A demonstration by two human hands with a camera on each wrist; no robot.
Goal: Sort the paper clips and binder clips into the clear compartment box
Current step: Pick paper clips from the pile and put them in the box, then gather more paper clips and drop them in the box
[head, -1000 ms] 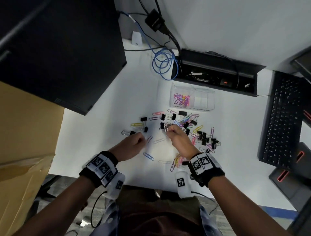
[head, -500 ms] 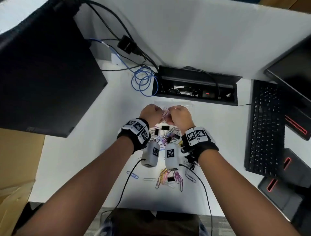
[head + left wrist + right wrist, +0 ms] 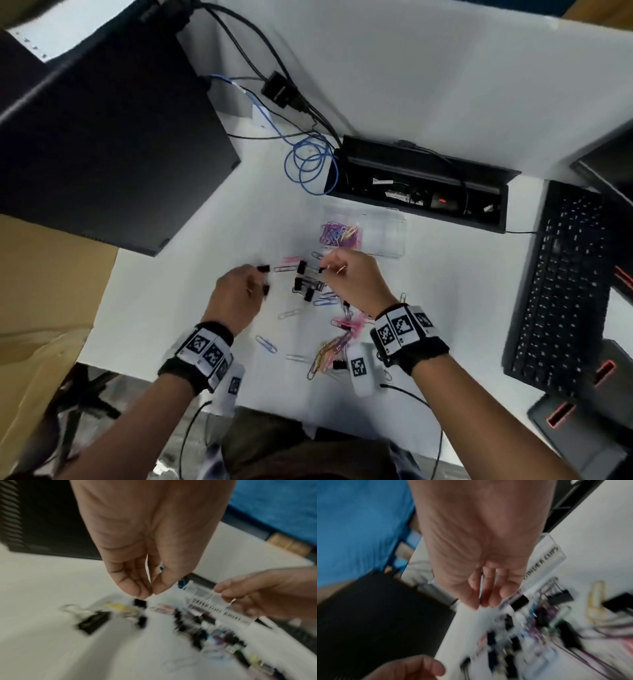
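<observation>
The clear compartment box [image 3: 387,236] lies behind the pile, and its left cell holds pink and purple paper clips [image 3: 340,234]. Its label shows in the wrist views [image 3: 219,609] [image 3: 546,559]. Black binder clips [image 3: 303,284] and coloured paper clips [image 3: 329,349] are scattered on the white desk. My left hand [image 3: 262,281] [image 3: 150,593] hovers at the pile's left side, its fingers loosely curled toward the thumb just above a small black binder clip [image 3: 140,603], with nothing seen between them. My right hand [image 3: 327,269] [image 3: 486,603] hangs over the pile's far side with relaxed fingers, holding nothing.
A black computer tower [image 3: 102,137] stands at the left, with a cardboard box [image 3: 41,291] beside the desk. An open cable tray [image 3: 421,185] and a coiled blue cable [image 3: 308,164] sit behind the box. A black keyboard [image 3: 561,281] lies at the right.
Half a second ago both hands were together over the box. They have drawn back toward me and apart, and now hover over the clip pile.
</observation>
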